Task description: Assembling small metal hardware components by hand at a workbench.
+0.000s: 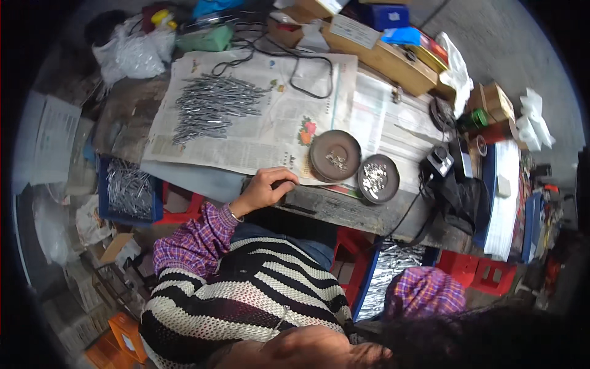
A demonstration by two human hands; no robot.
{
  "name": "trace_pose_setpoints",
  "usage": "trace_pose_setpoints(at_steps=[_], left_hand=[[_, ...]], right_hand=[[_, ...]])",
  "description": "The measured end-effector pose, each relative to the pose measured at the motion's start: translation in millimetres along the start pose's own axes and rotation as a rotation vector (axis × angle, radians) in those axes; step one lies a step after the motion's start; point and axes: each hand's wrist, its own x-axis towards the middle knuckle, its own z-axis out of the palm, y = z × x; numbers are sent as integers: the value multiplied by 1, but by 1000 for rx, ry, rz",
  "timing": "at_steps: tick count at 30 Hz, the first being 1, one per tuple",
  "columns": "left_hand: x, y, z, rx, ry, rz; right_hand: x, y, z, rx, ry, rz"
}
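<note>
Left grip (pixel 264 189) looks half-open and empty, rods (pixel 215 106) laid out beyond it, bits (pixel 337 161) in dishes (pixel 335 140) rightward seemingly left, right grip's hidden, can't tell.

**Print showing all around the bench, but no words coming out legible**

Toward eleven o'clock, the newspaper (pixel 246 157) is carrying columns of fine print that are blurring into grey, with a few darker characters standing near its lower right edge. Between one and two, a printed paper sheet (pixel 369 117) is showing faint lines. Around one o'clock, a white label (pixel 354 31) is facing out from a long cardboard box (pixel 402 67), and a small pale label (pixel 394 16) is sitting on a blue box (pixel 370 15). At nine o'clock, a white sheet (pixel 58 141) is bearing rows of tiny marks.
</note>
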Motion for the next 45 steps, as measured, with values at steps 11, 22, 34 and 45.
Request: trace_pose_setpoints(at_steps=[11, 22, 34, 45], left_hand=[[3, 3, -18, -57, -99, 9], [106, -63, -139, 580, 213, 55], [138, -79, -111, 826, 201, 83], [88, 29, -64, -19, -46, 109]], right_hand=[[116, -69, 31, 1029, -123, -195], [148, -58, 83, 700, -302, 56], [151, -44, 79, 753, -393, 181], [156, -60, 57, 587, 127, -174]])
